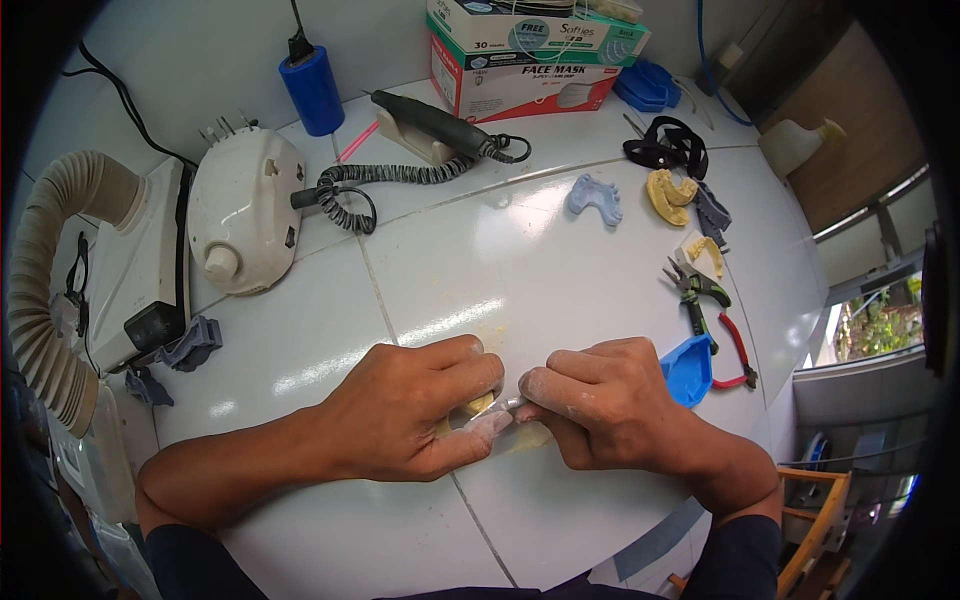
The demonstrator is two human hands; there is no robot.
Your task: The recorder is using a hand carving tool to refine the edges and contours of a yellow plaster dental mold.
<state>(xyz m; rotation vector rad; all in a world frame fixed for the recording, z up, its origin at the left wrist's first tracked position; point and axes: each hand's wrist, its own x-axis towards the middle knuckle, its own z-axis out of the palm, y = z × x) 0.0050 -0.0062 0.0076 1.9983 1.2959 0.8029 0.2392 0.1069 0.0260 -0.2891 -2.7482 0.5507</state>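
Note:
My left hand is closed around a small yellow piece, coloured like the dental casts on the table. Its fingers cover most of that piece, so the full shape stays hidden. Between the fingertips of both hands shows a clear, shiny piece; its kind is not plain. My right hand pinches this piece from the other side, thumb and fingers pressed together. Pale dust coats the fingers of both hands. Under them, yellowish powder lies on the white tiled tabletop.
At right lie a blue tray, red-handled pliers, green-black pliers, a yellow cast and a bluish dental mould. A handpiece rests behind, its coiled cord running to a white control unit. A ribbed hose stands left.

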